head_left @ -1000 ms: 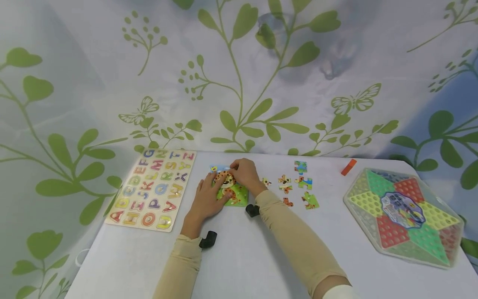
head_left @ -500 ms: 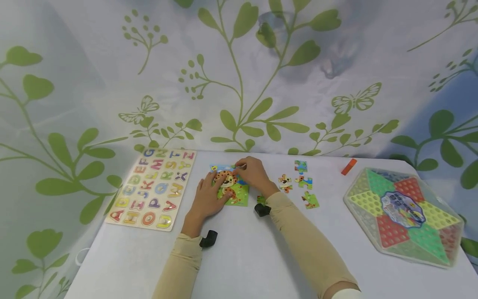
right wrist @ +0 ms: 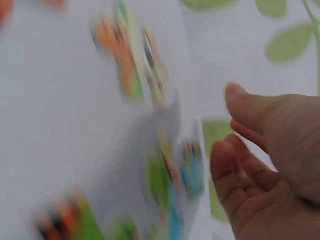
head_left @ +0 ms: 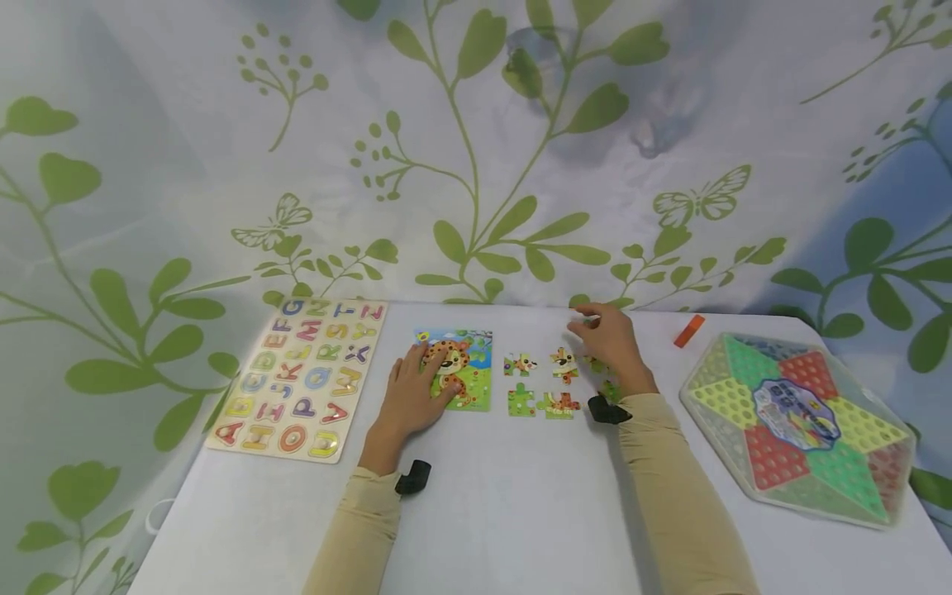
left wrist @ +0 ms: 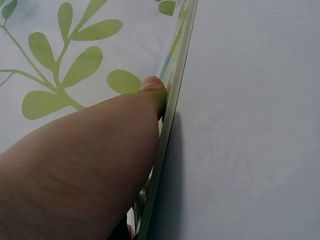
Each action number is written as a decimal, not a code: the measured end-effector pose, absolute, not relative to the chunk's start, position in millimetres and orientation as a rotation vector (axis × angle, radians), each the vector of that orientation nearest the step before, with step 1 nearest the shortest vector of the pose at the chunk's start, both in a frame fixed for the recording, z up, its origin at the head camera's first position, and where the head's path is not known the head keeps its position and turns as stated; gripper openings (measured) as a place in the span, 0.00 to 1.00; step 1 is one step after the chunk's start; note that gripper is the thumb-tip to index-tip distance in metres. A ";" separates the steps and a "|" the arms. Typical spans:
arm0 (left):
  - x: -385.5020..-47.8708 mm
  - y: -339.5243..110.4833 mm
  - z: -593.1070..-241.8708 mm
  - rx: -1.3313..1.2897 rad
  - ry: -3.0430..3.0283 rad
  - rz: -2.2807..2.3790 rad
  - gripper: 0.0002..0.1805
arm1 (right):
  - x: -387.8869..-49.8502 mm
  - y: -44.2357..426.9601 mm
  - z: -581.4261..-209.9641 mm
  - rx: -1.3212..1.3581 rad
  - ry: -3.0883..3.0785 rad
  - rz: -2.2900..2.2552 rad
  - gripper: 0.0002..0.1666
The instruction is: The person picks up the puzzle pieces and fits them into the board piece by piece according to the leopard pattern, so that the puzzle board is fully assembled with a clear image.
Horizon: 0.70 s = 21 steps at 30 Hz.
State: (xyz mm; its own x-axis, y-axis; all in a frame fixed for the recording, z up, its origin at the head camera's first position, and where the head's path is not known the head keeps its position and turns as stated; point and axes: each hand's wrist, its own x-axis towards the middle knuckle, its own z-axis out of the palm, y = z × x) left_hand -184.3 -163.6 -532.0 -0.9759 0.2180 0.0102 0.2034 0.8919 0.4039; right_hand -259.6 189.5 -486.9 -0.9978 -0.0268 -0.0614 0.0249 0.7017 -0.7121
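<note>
My left hand (head_left: 412, 397) rests with spread fingers on the left part of a leopard picture puzzle (head_left: 478, 382). In the left wrist view, the thumb of that hand (left wrist: 100, 150) lies over the board's edge (left wrist: 172, 105). My right hand (head_left: 613, 343) hovers above the loose pieces at the right, partly covering some. The right wrist view has this hand (right wrist: 265, 155) with thumb and bent fingers apart, nothing between them, beside blurred pieces (right wrist: 159, 177). Between puzzle and right hand lie a piece with a face (head_left: 564, 361), a green piece (head_left: 522, 402) and a spotted one (head_left: 559, 405).
A wooden alphabet board (head_left: 293, 384) lies on the left of the white table (head_left: 491, 512). At the right are an orange-red strip (head_left: 689, 330) and a hexagonal game board (head_left: 796, 421). A leaf-patterned cloth (head_left: 558, 182) hangs behind.
My right hand has moved right from the puzzle's upper right corner, and the small item between its fingers is gone from them. Pieces it covered now show. The left hand has stayed.
</note>
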 end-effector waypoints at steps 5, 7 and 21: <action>-181.6 -164.1 -529.4 0.334 3.022 0.651 0.39 | -257.3 213.0 -482.5 0.008 2.860 -1.001 0.38; -180.8 -163.8 -527.9 0.333 3.019 0.653 0.39 | -257.3 217.2 -483.4 0.025 2.850 -0.951 0.39; -181.4 -163.2 -530.0 0.350 3.025 0.650 0.39 | -262.7 212.8 -487.7 0.155 2.888 -1.026 0.30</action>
State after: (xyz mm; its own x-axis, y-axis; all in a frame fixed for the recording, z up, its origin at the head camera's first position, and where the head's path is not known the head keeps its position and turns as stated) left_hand -181.4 -163.2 -530.0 -0.9743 0.2243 0.0204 0.2129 0.8875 0.4086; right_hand -262.7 212.8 -487.7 -0.9922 0.0706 -0.1023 0.1194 0.7715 -0.6250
